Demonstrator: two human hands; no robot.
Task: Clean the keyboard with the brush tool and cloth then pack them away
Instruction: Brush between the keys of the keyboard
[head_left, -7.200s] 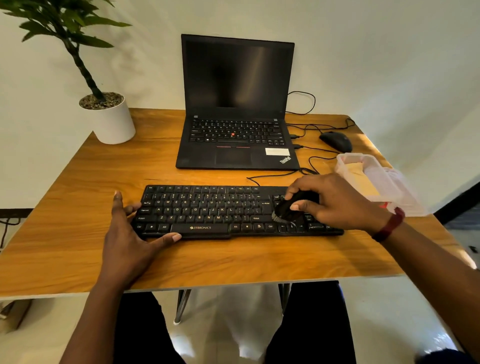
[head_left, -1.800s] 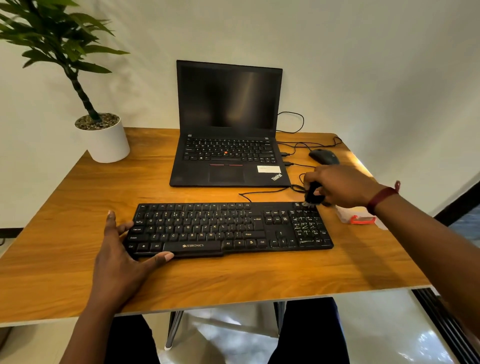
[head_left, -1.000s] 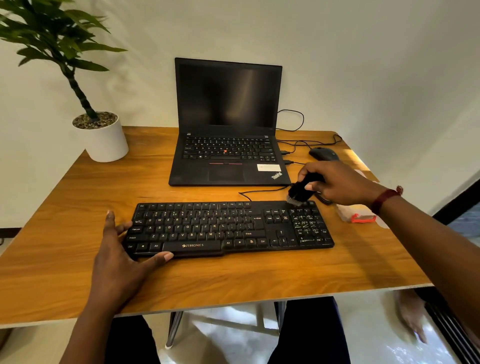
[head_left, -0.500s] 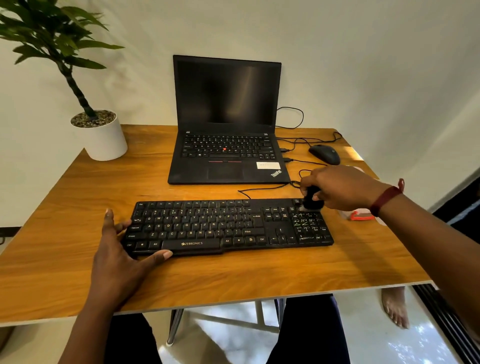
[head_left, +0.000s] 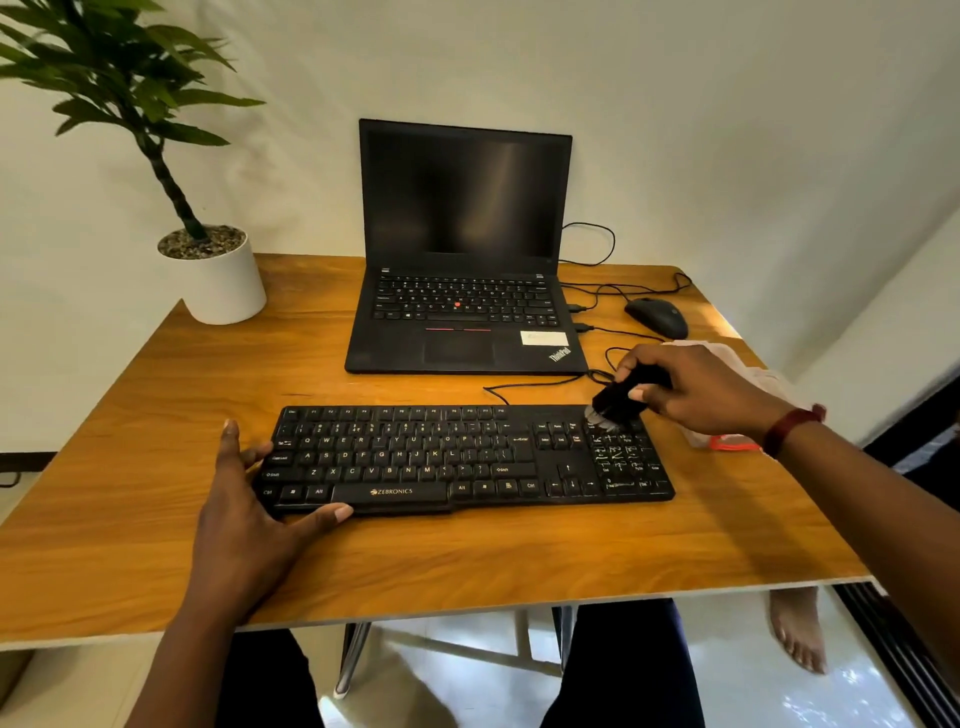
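A black keyboard (head_left: 467, 457) lies across the middle of the wooden table (head_left: 156, 441). My left hand (head_left: 249, 514) lies flat against its near left corner, thumb along the front edge and fingers straight. My right hand (head_left: 696, 387) grips a small black brush (head_left: 615, 400), tilted so its pale bristles touch the far right corner of the keyboard above the number pad. A clear plastic box (head_left: 748, 384) with a red clip sits behind my right hand, mostly hidden by it. No cloth is visible.
An open black laptop (head_left: 462, 312) stands behind the keyboard. A black mouse (head_left: 657, 317) and loose cables lie at the back right. A white plant pot (head_left: 221, 275) sits at the back left. Someone's bare foot (head_left: 797, 629) is on the floor under the table's right side.
My right hand has kept making short strokes with the brush at the keyboard's far right corner, now tipping the bristles onto the keys. My left hand has stayed put.
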